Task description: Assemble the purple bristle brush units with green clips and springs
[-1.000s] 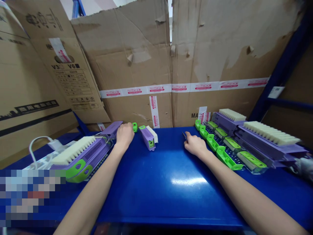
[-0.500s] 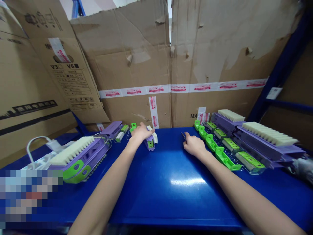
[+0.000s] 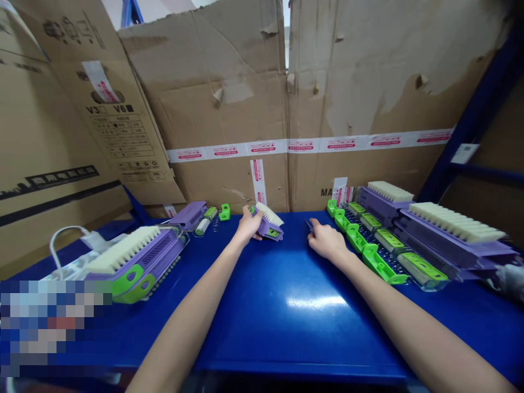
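Note:
My left hand point(image 3: 248, 225) grips a small purple brush block with white bristles and a green tab point(image 3: 270, 222), holding it just above the blue table point(image 3: 286, 311) near the back. My right hand point(image 3: 326, 240) rests on the table a little to the right, its fingers curled around a thin dark pointed tool point(image 3: 308, 224). The two hands are about a hand's width apart.
A row of purple brush units with green clips point(image 3: 380, 245) lies at the right. A larger purple and green brush unit point(image 3: 131, 262) sits at the left, with loose small parts point(image 3: 207, 218) behind it. Cardboard boxes point(image 3: 229, 109) wall the back and left.
My left hand moved right from the loose parts to the small brush block, took hold of it and carried it toward my right hand, turning its bristles upward. My right hand stayed put.

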A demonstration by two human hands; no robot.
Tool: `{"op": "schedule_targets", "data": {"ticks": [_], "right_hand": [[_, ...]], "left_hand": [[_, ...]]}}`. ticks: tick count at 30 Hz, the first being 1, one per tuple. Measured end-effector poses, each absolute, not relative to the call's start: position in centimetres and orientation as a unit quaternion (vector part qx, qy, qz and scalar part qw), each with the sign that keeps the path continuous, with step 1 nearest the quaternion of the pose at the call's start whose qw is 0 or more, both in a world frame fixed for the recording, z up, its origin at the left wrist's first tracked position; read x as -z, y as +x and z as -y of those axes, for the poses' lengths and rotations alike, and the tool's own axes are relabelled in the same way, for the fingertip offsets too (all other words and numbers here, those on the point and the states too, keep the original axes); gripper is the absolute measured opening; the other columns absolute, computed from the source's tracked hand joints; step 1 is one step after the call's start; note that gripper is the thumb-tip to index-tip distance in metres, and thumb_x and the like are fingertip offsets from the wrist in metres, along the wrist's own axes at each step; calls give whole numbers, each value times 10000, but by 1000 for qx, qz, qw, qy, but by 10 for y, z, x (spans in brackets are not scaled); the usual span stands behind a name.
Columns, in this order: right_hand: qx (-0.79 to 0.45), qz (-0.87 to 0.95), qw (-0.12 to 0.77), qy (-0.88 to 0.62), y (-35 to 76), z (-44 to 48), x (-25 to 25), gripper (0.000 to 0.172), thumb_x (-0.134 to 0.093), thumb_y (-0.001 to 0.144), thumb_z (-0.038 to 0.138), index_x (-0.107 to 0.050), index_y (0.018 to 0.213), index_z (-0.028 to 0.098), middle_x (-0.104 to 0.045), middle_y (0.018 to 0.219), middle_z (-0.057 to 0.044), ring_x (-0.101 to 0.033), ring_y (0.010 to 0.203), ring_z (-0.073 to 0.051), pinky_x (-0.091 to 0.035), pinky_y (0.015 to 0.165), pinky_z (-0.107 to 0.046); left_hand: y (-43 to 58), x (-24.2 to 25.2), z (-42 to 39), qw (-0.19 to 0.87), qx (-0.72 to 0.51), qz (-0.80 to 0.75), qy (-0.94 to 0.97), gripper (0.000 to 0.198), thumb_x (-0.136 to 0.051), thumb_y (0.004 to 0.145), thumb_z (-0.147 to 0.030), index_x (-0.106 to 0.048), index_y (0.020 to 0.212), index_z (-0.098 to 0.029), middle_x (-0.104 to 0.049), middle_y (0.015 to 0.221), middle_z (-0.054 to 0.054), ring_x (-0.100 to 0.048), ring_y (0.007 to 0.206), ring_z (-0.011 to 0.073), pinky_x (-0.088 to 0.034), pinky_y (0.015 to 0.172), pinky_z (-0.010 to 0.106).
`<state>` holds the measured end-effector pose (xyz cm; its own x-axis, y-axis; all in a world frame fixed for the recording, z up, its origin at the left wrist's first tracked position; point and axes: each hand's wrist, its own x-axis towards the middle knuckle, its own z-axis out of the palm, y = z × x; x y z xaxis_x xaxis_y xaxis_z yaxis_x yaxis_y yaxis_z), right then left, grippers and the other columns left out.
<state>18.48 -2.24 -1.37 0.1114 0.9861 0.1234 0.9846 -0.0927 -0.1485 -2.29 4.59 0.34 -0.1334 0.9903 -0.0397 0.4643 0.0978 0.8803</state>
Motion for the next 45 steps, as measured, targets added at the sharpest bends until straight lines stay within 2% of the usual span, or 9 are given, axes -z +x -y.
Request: {"op": "schedule_targets", "data": {"ticks": [6,11,15,20,24,29,33,36,45], "right_hand": [[4,703,204,-681,182,25,11,484,-407,847,269,-467,1325,221,-685,952,-96,-649,855,-256,-442,729,-328],[-159,779,334,-506,177,31,5,444,-444,806,251,-558,1229,181,-538,599,41,-499,575,-134,-385,598,-245],[-235,776,354,-465,175,33,5,404,-468,783,261,-625,1137,147,-447,544,63,-383,508,-104,-311,524,-230],[-218,778,354,-472,174,32,7,398,-474,770,245,-660,1109,149,-484,572,49,-402,519,-103,-315,533,-232],[-195,784,344,-478,174,33,6,397,-469,772,241,-672,1103,156,-538,588,33,-442,526,-111,-343,544,-235],[-96,765,338,-540,181,30,6,412,-441,792,254,-661,1135,187,-611,622,11,-542,584,-147,-400,602,-252],[-10,728,254,-637,186,24,9,434,-427,808,271,-625,1192,225,-708,873,-42,-642,806,-214,-448,718,-295],[5,716,179,-675,189,20,13,450,-411,822,279,-589,1233,235,-696,1038,-84,-650,919,-260,-462,762,-338],[9,715,86,-694,189,20,16,455,-397,843,268,-527,1276,225,-677,1048,-135,-652,935,-295,-473,728,-363]], "left_hand": [[-27,2,-48,462,-408,-633,469,562,-443,893,-382,-175,1374,-269,-644,927,104,-601,469,138,-553,464,331],[-37,5,-53,524,-421,-614,414,429,-397,922,-382,-274,1302,-227,-651,885,101,-645,542,160,-570,553,343],[-43,6,-55,549,-424,-600,398,342,-331,938,-371,-364,1237,-209,-655,873,100,-649,568,153,-573,577,322],[-43,4,-51,553,-428,-594,398,339,-328,942,-339,-338,1263,-232,-660,900,101,-648,562,159,-568,543,325],[-43,5,-50,551,-424,-592,406,360,-338,942,-336,-313,1289,-244,-664,913,104,-656,565,168,-568,542,335],[-42,4,-47,511,-386,-616,459,434,-355,940,-340,-236,1344,-235,-648,762,56,-616,476,150,-563,546,340],[-39,0,-41,479,-354,-620,511,458,-338,941,-333,-228,1371,-219,-616,652,21,-579,422,133,-536,510,283],[-39,-1,-37,495,-315,-598,546,521,-378,922,-334,-194,1398,-229,-602,590,9,-575,412,138,-490,456,226],[-40,1,-32,553,-279,-547,563,539,-480,886,-367,-265,1346,-185,-650,589,69,-601,454,170,-496,450,242]]}}
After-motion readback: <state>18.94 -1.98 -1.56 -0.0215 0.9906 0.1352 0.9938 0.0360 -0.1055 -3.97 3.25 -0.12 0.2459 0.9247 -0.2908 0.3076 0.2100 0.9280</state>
